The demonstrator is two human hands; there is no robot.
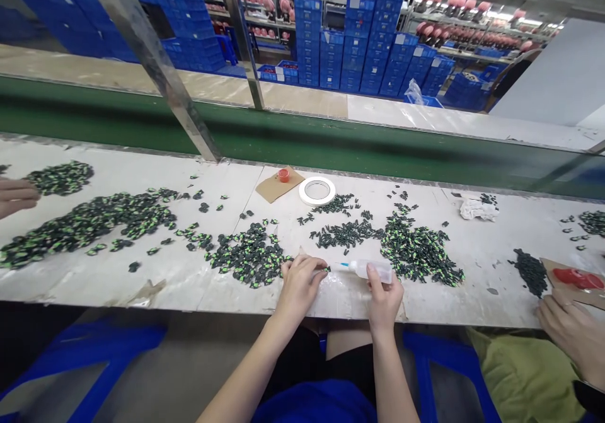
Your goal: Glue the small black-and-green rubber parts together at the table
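Observation:
My left hand [302,279] is closed at the table's front, its fingers pinching a small dark part [328,269] with a trace of green. My right hand [385,294] grips a translucent squeeze bottle [373,270], which lies tilted on its side in the air. Its thin blue-tipped nozzle [344,264] points left toward the pinched part, a short gap apart. Left of my left hand spreads a pile of black-and-green parts [248,254]. Beyond the bottle lie small dark pieces [345,234], and to its right is another black-and-green pile [418,246].
A roll of white tape [317,191] and a red cap [283,175] on cardboard [269,187] sit at the back. Other people's hands work at far left [16,196] and far right [574,331]. A metal post [189,117] rises behind; a crumpled white tissue [478,209] lies right.

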